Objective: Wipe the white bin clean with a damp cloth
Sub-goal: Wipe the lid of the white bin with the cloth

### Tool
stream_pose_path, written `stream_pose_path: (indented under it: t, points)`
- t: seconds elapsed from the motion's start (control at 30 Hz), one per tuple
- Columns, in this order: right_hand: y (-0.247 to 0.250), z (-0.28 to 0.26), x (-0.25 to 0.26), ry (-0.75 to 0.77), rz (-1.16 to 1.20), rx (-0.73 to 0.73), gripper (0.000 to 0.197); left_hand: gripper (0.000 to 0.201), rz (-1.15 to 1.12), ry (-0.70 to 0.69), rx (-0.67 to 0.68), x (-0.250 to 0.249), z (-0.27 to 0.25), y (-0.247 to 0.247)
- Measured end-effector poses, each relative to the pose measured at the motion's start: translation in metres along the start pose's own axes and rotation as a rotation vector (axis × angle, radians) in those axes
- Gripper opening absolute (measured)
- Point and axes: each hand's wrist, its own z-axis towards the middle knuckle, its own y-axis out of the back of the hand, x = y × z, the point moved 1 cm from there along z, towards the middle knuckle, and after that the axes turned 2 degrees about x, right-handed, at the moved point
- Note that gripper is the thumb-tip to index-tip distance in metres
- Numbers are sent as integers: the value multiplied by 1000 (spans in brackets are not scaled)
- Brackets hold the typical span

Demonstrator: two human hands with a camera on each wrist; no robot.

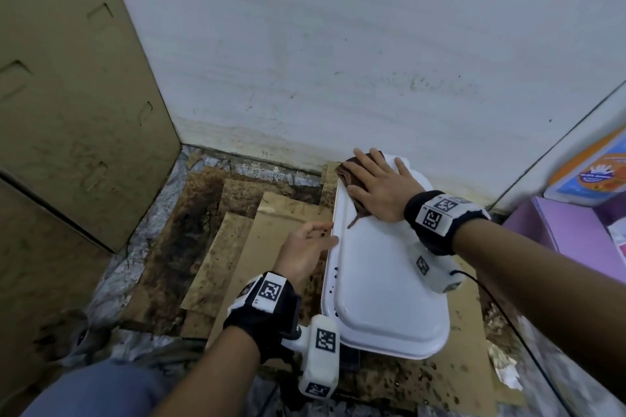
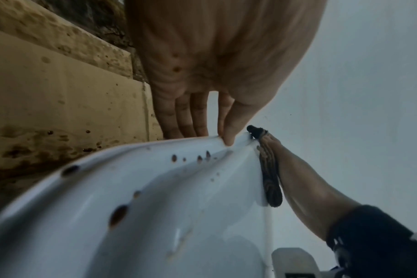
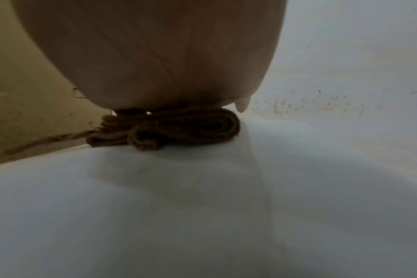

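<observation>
The white bin (image 1: 379, 281) lies on the floor against the wall with its broad smooth face up. My right hand (image 1: 376, 183) lies flat at its far end, fingers spread, and presses a folded brown cloth (image 1: 352, 173) onto the plastic. In the right wrist view the cloth (image 3: 169, 129) is bunched under the palm (image 3: 155, 56) on the bin (image 3: 202, 206). My left hand (image 1: 311, 244) pinches the bin's left rim. The left wrist view shows the thumb on top of the rim and the fingers (image 2: 191, 120) behind it. Dark brown spots (image 2: 118, 214) dot that rim.
Stained cardboard sheets (image 1: 237, 247) cover the floor left of the bin. A tall cardboard box (image 1: 67, 95) stands at left, and the marked white wall (image 1: 338, 44) rises behind. At right are a purple box (image 1: 576, 234) and an orange-blue package (image 1: 596, 173). A black cable (image 1: 508, 315) trails beside the bin.
</observation>
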Motion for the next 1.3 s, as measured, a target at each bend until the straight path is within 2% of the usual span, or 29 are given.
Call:
stream_pose_path:
  t: [0.1,0.23,0.33,0.47,0.6,0.73,0.87,1.0,1.1,1.17,1.3]
  points:
    - [3,9,-2,-7,26,-12,54,32,0,3,-30,3,6,0]
    - [-13,-19,7,66,3,-41,55,33,-21,19,-50,7,7,0]
    - [-27,-50,19,149,-59,-51,71,28,-24,7,-68,5,2,0]
    - [-33,-69,20,229,-81,-21,73,24,-38,12,-54,6,0,0]
    - [-21,-41,8,163,-62,-49,71,28,-22,18,-60,8,1,2]
    - [2,1,-6,35,-24,-8,55,29,-21,18,-46,8,0,2]
    - [3,11,-5,28,-17,-10,53,31,-22,13,-64,8,2,2]
    - [-9,-9,7,94,-32,-50,52,35,-45,15,-89,9,0,0]
    - [-21,-33,21,147,-28,-58,60,27,-73,8,-91,8,-4,-1]
    - [-30,-51,29,181,-47,-59,73,23,-116,3,-68,9,-4,0]
    - [-44,-84,42,211,-33,-50,73,23,-198,29,4,4,-15,0]
